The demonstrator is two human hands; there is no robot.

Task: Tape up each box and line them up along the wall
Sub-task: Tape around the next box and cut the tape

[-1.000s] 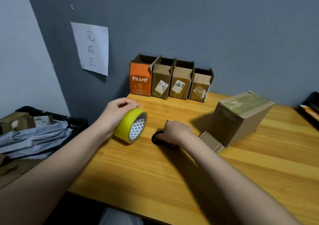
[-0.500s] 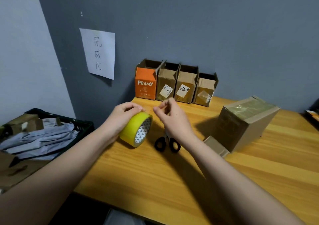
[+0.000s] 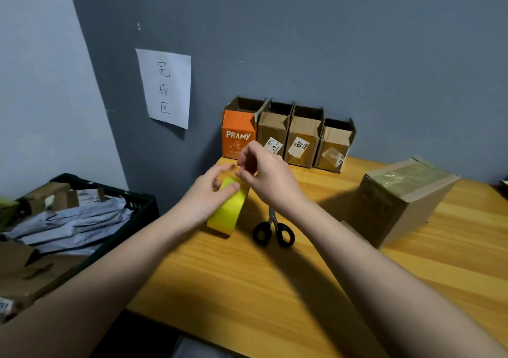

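Note:
A yellow tape roll (image 3: 226,213) stands on edge on the wooden table (image 3: 330,289). My left hand (image 3: 206,195) holds the roll from the left, thumb on its band. My right hand (image 3: 264,173) hovers just above the roll's far side, its fingertips curled together at the top of the roll; whether they hold the tape's end is hidden. Black-handled scissors (image 3: 273,231) lie on the table beneath my right wrist. A large brown box (image 3: 398,201) with clear tape on top sits to the right. An orange box (image 3: 239,135) and three brown boxes (image 3: 302,140), tops open, stand along the wall.
A black crate (image 3: 132,206) with grey bags and cardboard stands left of the table. A paper sign (image 3: 165,88) hangs on the blue-grey wall. A small cardboard piece (image 3: 354,231) lies in front of the large box.
My right hand left the scissors on the table and rose to the top of the tape roll. My left hand turned the roll so its outer band faces me.

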